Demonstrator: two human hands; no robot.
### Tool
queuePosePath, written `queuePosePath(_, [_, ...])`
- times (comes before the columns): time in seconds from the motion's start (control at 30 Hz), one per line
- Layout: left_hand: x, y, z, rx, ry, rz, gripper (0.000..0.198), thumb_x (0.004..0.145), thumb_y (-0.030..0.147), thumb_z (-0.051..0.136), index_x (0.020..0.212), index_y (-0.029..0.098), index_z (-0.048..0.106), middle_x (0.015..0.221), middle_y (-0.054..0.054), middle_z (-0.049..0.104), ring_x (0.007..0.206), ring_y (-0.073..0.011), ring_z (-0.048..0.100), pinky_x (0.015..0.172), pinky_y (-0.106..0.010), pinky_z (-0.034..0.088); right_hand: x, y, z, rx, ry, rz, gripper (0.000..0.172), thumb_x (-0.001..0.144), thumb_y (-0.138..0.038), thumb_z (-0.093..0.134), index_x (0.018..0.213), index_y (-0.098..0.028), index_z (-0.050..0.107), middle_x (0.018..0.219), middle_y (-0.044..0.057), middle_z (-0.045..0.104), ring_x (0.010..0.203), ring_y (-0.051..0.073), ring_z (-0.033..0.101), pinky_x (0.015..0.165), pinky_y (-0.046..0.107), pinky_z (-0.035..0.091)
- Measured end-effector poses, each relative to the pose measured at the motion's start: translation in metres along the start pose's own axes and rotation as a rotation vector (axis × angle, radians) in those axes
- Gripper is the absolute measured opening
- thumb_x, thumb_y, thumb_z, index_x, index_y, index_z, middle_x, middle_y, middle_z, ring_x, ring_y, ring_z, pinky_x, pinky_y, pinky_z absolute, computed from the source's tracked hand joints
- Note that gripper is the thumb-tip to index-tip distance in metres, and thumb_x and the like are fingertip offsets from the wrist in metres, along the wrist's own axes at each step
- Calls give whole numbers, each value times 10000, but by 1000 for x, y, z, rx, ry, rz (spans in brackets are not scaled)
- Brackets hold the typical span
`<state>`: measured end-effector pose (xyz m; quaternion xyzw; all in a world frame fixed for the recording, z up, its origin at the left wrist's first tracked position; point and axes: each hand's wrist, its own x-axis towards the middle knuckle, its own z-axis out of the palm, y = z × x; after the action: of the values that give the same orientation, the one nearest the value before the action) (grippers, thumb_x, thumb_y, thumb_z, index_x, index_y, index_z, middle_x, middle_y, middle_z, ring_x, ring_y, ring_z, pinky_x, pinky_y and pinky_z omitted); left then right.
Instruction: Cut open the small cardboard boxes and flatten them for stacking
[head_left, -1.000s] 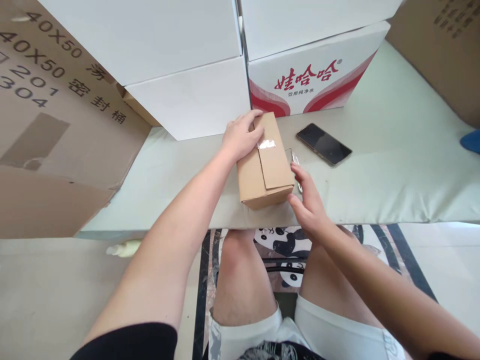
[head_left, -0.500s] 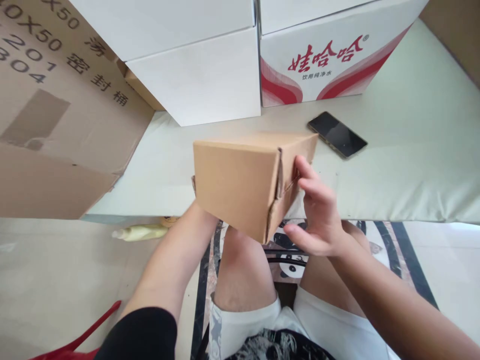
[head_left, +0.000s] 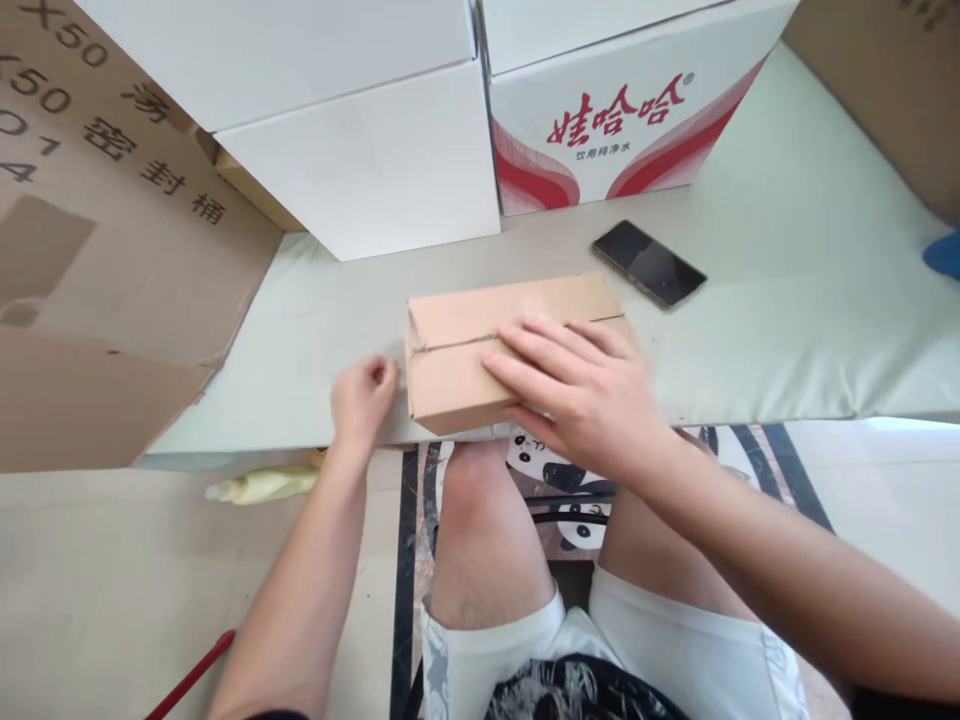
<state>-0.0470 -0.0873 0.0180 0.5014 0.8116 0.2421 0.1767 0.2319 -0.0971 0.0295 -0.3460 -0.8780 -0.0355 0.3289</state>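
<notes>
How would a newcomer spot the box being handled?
Find the white boxes on the pale green table. Before them, near the table's edge, the right hand rests on a brown box, seamed lengthwise on top. It's far smaller than the printed carton at left.

There are one small cardboard box [head_left: 476, 320], one phone [head_left: 649, 263] and four white cartons [head_left: 367, 165].

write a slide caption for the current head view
Right hand spread on a cardboard box, left hand curled beside it, a phone lying nearby.
</notes>
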Motion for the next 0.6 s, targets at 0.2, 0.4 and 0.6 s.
queuePosePath(0.2, [-21, 39, -26, -205, 141, 380, 166, 951, 350, 541, 933, 275, 688, 1119, -32, 732, 1110, -247, 657, 1031, -367, 519, 11, -34, 17, 19, -70, -24, 354, 992, -126, 558, 1308, -248, 661, 1432, 74, 709, 1357, 288, 646, 1059, 485, 507])
queuePosePath(0.4, [-17, 76, 0, 106, -129, 427, 288, 1001, 318, 435, 1057, 260, 712, 1106, -95, 753, 1115, -347, 635, 1017, -502, 509, -10, 10, -9, 333, 136, -33, 248, 955, -165, 572, 1155, -282, 656, 1258, 62, 763, 1244, 271, 700, 1057, 471, 565])
queuePosePath(0.6, [-20, 74, -4, 222, -155, 403, 423, 1036, 273, 312, 1207, 249, 698, 1246, -80, 750, 1186, -323, 629, 1008, -476, 510, -60, 106, 36, 19, -54, 661, 460, 875, -317, 577, 1295, -162, 680, 1304, 217, 678, 1266, 388, 629, 1049, 586, 527])
